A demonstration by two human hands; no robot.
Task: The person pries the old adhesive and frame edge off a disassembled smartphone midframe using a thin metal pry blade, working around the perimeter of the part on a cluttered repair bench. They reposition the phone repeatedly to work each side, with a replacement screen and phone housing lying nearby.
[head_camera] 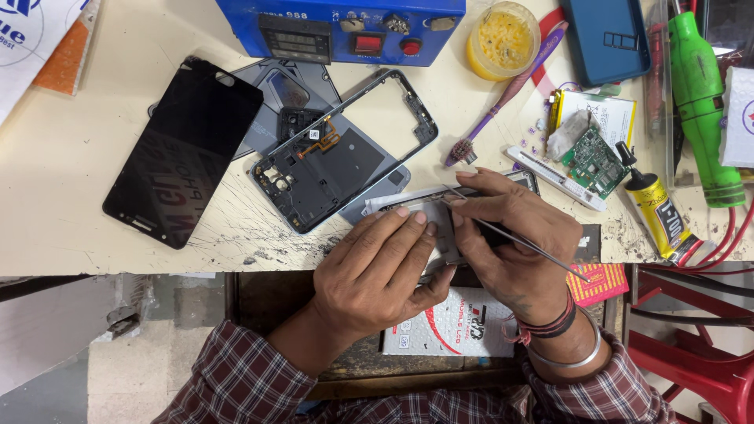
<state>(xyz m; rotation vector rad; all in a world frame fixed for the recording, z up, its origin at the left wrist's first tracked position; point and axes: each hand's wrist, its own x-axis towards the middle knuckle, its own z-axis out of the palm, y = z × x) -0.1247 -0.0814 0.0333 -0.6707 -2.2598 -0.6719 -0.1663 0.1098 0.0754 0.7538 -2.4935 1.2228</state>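
Gripping 1 tweezers [510, 239], 2 hands on 1 phone [440, 228].

Black phone screen [182, 151] left — white-red packet [454, 334] below.

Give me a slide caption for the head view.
Left hand steadies phone part; right hand works tweezers.

Phone-repair workshop: dismantled phones [338, 153], circuit board [593, 161], scarred bench [71, 149].
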